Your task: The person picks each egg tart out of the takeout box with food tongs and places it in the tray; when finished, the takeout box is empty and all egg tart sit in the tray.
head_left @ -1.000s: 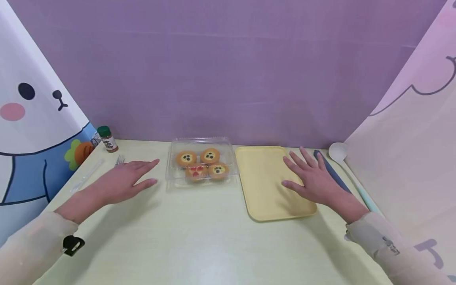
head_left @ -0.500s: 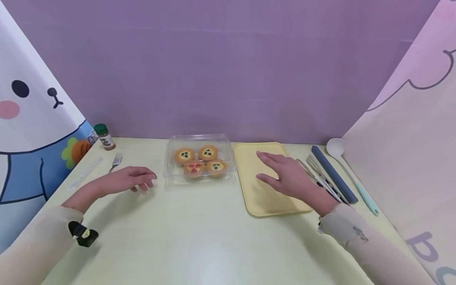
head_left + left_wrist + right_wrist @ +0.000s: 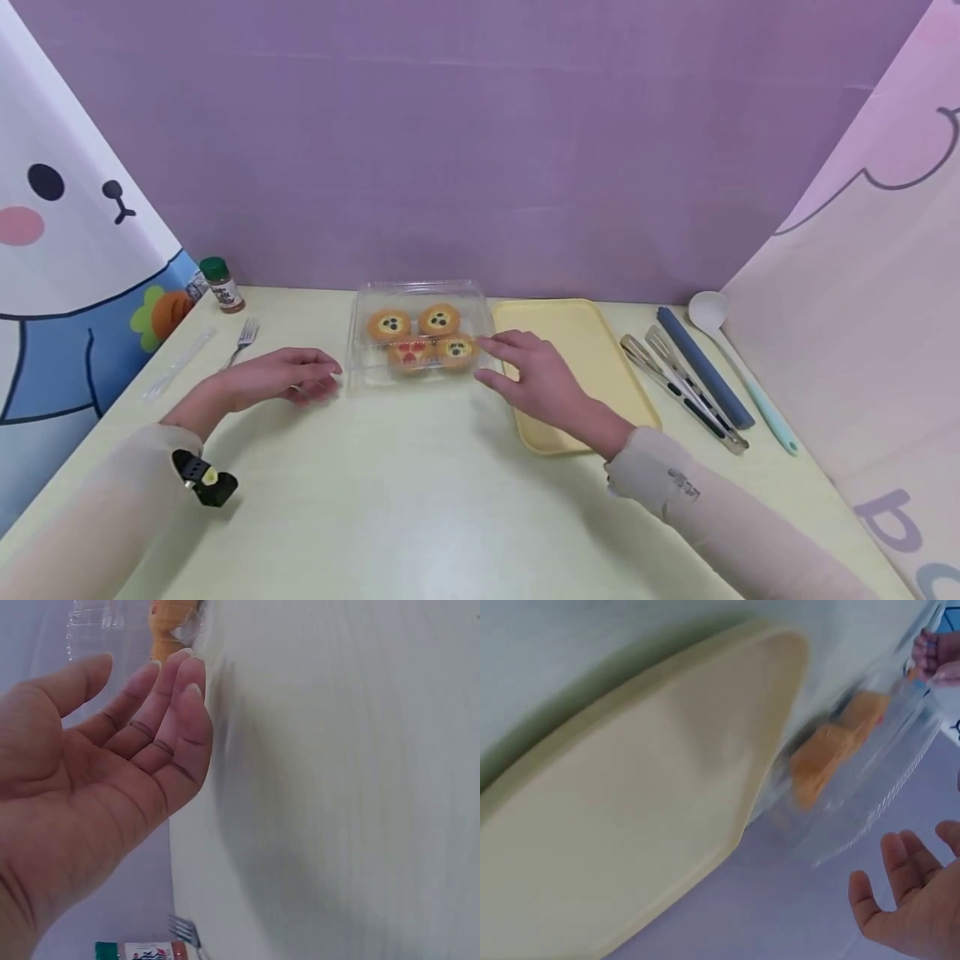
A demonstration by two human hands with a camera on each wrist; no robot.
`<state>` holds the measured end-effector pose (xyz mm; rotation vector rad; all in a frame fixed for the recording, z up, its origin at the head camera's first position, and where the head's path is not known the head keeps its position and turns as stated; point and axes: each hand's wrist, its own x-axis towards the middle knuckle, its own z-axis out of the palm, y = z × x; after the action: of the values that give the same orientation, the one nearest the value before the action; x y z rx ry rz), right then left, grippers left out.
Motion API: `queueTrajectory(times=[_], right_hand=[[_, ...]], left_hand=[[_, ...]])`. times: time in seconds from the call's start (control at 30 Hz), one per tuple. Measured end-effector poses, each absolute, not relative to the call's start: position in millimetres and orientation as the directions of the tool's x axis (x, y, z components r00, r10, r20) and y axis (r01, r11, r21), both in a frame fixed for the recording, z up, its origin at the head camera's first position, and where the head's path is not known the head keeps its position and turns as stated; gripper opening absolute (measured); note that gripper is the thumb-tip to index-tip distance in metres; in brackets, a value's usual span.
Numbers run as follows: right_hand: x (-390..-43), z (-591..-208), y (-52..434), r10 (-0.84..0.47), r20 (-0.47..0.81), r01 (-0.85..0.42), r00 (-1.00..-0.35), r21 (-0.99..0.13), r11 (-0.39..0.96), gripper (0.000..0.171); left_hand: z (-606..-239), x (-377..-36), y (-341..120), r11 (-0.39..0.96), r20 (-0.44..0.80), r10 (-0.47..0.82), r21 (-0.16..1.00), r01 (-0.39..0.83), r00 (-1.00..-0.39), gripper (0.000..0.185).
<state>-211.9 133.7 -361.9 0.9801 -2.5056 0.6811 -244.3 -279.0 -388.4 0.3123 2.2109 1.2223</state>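
Note:
A clear plastic box (image 3: 420,293) stands at the middle back of the table, with several small round tarts (image 3: 390,324) inside; their tops carry paw-like marks, one of them red. Just left of the box hovers my left hand (image 3: 273,382), its fingers loosely bent and holding nothing. In the left wrist view its palm shows bare. My right hand (image 3: 540,379) is over the left part of the yellow tray (image 3: 592,358), fingertips close to the box's right side. The right wrist view shows that hand's fingers (image 3: 900,866) spread and apart from the box.
Right of the tray lie metal tongs (image 3: 675,383), a dark blue rolled strip (image 3: 705,367) and a spoon with a pale green handle (image 3: 765,408). On the left are a green-capped spice jar (image 3: 223,286), a fork (image 3: 246,335) and a clear wrapped strip (image 3: 178,364). A purple backdrop rises behind.
My right hand has moved left from above the tray's right side to the box's right side. My left hand has come slightly nearer the box, its fingers bending from straight to loose.

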Motion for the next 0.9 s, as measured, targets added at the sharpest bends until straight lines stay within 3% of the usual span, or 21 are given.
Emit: queueTrajectory(times=[0.4, 0.6, 0.9], right_hand=[[-208.3, -370.9, 91.4, -0.444, 0.447, -0.621, -0.776, -0.424, 0.66, 0.043], [-209.2, -376.8, 82.1, -0.419, 0.463, -0.608, -0.781, -0.411, 0.68, 0.04], [-211.4, -381.1, 60.0, -0.416, 0.529, -0.647, -0.739, -0.386, 0.658, 0.029]], left_hand=[[-395.3, -245.8, -267.9, 0.422, -0.354, 0.523, 0.898, -0.125, -0.775, 0.051], [-400.8, -246.7, -267.7, 0.385, -0.348, 0.527, 0.911, -0.147, -0.775, 0.048], [-407.4, -248.8, -265.6, 0.326, -0.328, 0.538, 0.931, -0.167, -0.777, 0.046]])
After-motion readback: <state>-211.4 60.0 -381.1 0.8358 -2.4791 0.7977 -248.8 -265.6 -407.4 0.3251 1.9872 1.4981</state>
